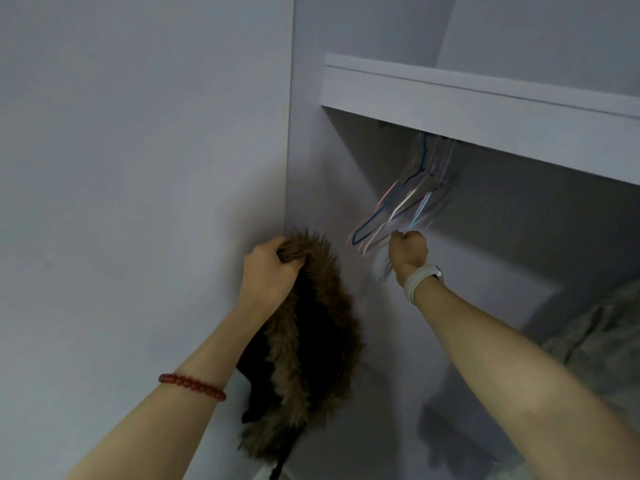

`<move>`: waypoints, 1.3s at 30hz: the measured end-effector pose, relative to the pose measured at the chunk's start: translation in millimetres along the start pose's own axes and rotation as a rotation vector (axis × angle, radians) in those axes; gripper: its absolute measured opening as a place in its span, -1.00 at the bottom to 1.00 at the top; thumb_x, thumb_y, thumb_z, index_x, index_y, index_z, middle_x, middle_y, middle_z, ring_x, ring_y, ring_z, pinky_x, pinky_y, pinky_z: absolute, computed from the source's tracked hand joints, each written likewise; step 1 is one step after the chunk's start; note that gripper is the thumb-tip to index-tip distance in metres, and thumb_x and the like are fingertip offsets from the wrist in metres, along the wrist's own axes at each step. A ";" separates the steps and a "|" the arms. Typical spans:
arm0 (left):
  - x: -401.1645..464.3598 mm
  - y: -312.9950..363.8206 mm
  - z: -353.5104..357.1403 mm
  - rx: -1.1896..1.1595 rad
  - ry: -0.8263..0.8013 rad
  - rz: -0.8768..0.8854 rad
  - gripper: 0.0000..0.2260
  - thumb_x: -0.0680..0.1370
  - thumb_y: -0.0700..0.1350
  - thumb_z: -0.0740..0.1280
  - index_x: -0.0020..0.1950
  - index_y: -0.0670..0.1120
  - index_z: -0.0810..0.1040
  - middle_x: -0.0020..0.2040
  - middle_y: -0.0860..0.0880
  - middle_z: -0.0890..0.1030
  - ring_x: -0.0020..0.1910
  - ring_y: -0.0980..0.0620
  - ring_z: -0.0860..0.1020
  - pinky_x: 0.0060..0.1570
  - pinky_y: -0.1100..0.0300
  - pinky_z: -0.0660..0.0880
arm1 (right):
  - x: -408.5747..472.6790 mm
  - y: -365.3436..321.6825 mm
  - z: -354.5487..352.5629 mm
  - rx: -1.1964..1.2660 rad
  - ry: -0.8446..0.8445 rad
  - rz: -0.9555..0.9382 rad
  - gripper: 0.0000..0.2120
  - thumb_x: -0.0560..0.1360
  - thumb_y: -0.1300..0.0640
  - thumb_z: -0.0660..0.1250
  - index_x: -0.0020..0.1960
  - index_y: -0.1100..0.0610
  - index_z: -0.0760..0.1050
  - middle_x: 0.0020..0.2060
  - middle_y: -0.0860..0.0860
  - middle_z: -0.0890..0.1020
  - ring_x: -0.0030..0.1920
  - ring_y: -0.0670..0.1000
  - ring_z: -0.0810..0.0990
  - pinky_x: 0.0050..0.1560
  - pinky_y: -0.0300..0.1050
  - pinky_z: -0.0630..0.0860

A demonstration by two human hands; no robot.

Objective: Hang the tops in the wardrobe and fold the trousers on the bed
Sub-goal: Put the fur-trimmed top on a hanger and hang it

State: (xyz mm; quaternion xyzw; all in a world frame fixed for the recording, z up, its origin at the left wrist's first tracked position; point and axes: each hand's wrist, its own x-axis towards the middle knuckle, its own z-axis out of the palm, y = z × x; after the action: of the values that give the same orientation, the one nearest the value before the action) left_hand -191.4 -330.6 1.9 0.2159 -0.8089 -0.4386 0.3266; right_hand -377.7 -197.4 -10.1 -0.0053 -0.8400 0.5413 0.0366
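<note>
Step in hand, judged: free one hanger for the fur-trimmed top. Left hand [268, 268], fingers curled into the brown trim, grips the fur-trimmed top [311, 341] at 9 o'clock of the wardrobe opening, beside the side panel. Keep it raised, clear of the hangers. At 3 o'clock of the top, right hand [408, 251] closed on the lower end of a blurred hanger bunch [405, 202] under the shelf [485, 112]. Separate a single hanger; unhook upward. Risk: neighbours snagging.
</note>
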 end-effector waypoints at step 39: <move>-79.4 10.7 -11.4 -0.083 -0.252 -0.168 -0.61 0.56 -0.03 0.30 0.34 -0.15 0.43 0.19 -0.11 0.57 0.16 -0.13 0.52 0.18 0.09 0.45 | -130.9 75.8 -111.1 0.530 -0.155 0.007 -0.77 0.63 0.25 0.01 -0.15 0.12 0.35 -0.42 0.03 0.28 -0.63 -0.19 0.20 -0.64 -0.36 0.13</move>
State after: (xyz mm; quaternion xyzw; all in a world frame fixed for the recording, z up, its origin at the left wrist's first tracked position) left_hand -128.7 -281.1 -11.3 0.2123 -0.8038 -0.5211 0.1931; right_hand -242.0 -71.3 -40.7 0.0428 -0.6694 0.7411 -0.0296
